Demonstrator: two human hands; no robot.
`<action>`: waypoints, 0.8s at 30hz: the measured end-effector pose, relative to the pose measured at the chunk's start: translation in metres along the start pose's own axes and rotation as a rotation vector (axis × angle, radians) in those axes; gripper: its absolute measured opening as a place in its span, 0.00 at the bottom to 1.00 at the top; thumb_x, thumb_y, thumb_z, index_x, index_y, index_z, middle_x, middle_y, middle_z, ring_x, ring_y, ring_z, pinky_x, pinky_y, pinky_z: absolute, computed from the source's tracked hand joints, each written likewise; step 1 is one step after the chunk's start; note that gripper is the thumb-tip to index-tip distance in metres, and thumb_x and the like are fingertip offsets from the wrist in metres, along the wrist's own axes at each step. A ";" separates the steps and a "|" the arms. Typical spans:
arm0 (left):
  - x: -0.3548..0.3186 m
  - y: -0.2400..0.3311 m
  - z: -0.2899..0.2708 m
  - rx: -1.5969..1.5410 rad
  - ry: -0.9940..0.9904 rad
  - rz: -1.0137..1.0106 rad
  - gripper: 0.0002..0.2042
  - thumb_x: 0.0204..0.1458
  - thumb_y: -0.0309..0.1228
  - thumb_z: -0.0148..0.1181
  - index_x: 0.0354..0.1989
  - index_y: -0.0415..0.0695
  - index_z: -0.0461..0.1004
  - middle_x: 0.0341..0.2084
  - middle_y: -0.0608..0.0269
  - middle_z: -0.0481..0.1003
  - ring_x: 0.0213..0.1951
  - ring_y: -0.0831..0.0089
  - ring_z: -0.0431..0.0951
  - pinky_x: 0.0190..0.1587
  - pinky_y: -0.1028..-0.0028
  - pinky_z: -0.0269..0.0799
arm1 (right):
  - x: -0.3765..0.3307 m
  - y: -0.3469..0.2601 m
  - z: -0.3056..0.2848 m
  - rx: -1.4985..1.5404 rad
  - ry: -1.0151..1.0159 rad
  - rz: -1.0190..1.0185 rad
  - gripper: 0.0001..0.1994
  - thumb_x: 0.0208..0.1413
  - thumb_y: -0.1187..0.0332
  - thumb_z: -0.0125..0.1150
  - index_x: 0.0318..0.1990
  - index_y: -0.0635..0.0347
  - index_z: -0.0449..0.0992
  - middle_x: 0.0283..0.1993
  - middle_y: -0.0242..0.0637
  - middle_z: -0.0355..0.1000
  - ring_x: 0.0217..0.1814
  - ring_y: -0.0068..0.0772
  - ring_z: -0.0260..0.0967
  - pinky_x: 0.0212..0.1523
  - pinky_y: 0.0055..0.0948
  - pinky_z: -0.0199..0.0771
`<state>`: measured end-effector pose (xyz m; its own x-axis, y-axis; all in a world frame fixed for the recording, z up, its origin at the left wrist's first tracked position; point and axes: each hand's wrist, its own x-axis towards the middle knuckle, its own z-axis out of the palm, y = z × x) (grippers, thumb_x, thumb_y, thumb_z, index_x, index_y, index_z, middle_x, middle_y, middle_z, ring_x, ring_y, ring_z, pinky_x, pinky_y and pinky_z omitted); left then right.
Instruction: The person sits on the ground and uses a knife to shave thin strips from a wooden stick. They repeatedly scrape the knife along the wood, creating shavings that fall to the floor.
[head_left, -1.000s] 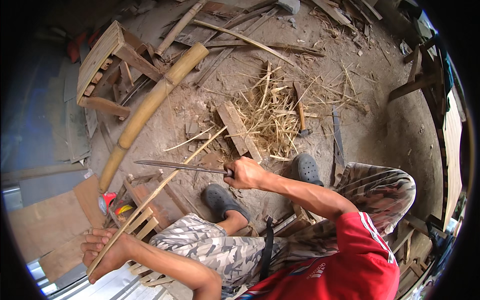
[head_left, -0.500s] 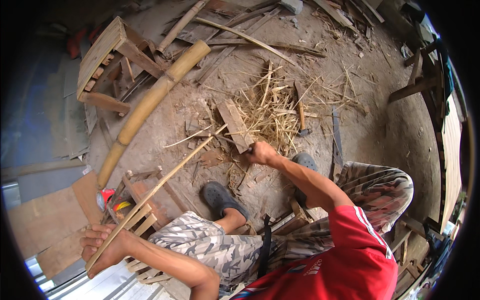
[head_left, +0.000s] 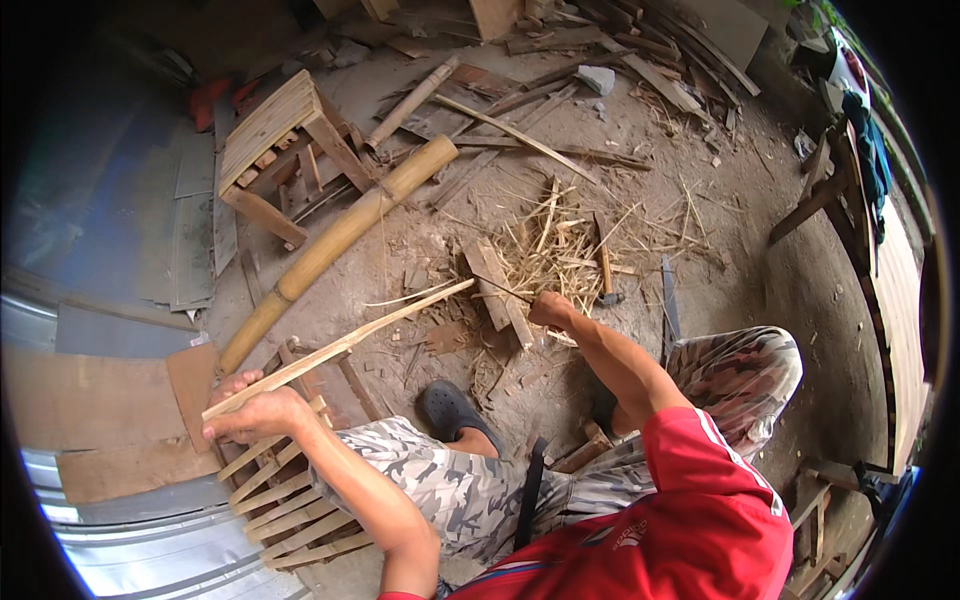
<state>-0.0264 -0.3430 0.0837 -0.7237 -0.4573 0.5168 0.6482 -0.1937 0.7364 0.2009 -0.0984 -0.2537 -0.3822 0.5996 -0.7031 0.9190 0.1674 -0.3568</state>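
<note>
Strip (head_left: 340, 345): long, pale, split bamboo
Shavings (head_left: 548, 245): thin, tangled heap
Left hand (head_left: 258, 412): closed around strip's near end
Right hand (head_left: 550, 310): fisted on thin, dark knife (head_left: 507, 291)

One held strip (head_left: 350, 341), one knife (head_left: 503, 291), one hammer (head_left: 604, 264), one saw (head_left: 670, 300) and one thick pole (head_left: 335, 246) show.

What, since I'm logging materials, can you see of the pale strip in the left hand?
The pale strip is long, thin and slightly curved, apparently bamboo or wood. The left hand holds its near end; it points away and rightward, its far end beside the thin tool in the right hand. Contact is unclear.
</note>
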 end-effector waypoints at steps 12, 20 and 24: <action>0.001 -0.010 -0.001 -0.439 -0.247 -0.417 0.30 0.57 0.66 0.41 0.27 0.47 0.63 0.15 0.72 0.55 0.17 0.80 0.54 0.22 0.78 0.51 | -0.131 0.008 -0.209 -0.230 0.283 -0.002 0.17 0.59 0.57 0.55 0.33 0.63 0.79 0.25 0.35 0.75 0.20 0.28 0.71 0.19 0.28 0.72; 0.008 0.012 0.017 -0.622 0.030 -0.462 0.29 0.57 0.67 0.38 0.21 0.53 0.55 0.14 0.74 0.53 0.18 0.80 0.53 0.23 0.79 0.54 | -0.211 -0.009 -0.193 0.648 0.164 -0.195 0.21 0.54 0.51 0.67 0.34 0.63 0.74 0.25 0.32 0.71 0.20 0.20 0.63 0.20 0.26 0.68; -0.017 0.013 0.038 -0.551 0.194 -0.707 0.29 0.59 0.67 0.35 0.19 0.54 0.51 0.13 0.74 0.54 0.19 0.77 0.55 0.25 0.78 0.58 | -0.189 -0.029 -0.186 0.971 0.352 -0.345 0.21 0.53 0.53 0.69 0.36 0.66 0.74 0.35 0.45 0.76 0.35 0.34 0.77 0.34 0.31 0.84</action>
<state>-0.0145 -0.3048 0.1006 -0.9747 -0.2025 -0.0943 0.1263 -0.8478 0.5151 0.2638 -0.0709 0.0039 -0.4139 0.8556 -0.3110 0.2404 -0.2268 -0.9438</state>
